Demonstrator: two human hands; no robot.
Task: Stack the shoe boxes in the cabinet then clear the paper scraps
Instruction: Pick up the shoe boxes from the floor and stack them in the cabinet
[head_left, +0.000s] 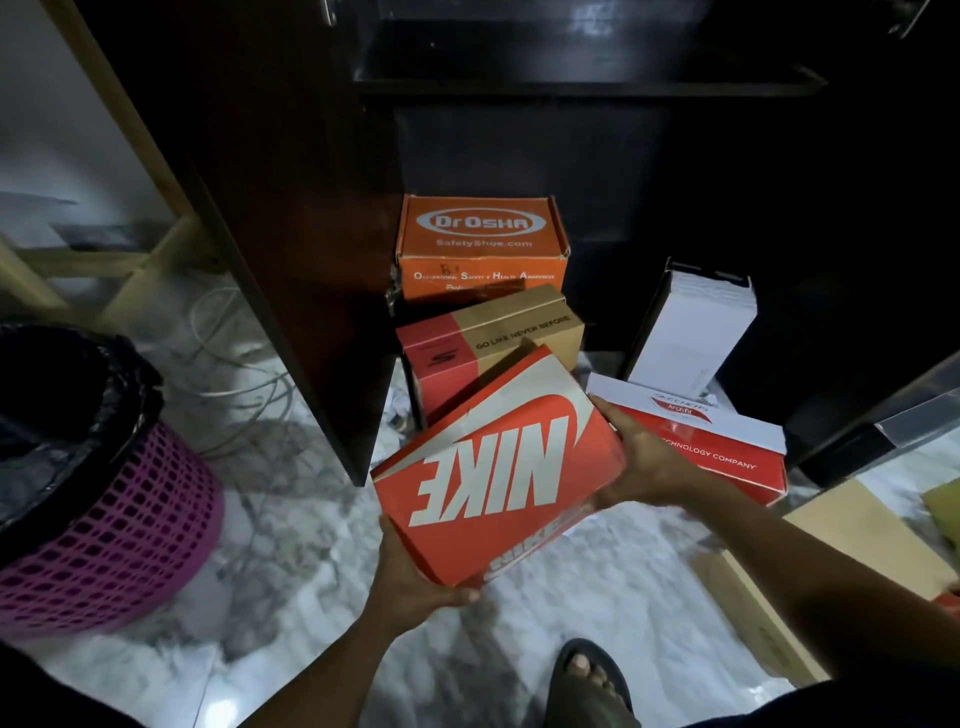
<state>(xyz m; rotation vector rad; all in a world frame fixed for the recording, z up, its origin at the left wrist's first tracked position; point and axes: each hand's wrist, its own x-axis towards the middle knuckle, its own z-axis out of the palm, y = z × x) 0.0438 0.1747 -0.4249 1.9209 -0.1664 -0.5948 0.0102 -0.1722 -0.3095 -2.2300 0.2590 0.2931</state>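
Both hands held the red Nike box (498, 467) tilted above the floor: the left grip (415, 577) under its near corner, the right grip (641, 457) clasping its far side. Just beyond it stood the tan-and-red box (488, 353), then the orange box (480, 244) in the cabinet (597, 156).

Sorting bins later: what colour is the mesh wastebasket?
Pink wastebasket, lined with a black bag; head view.
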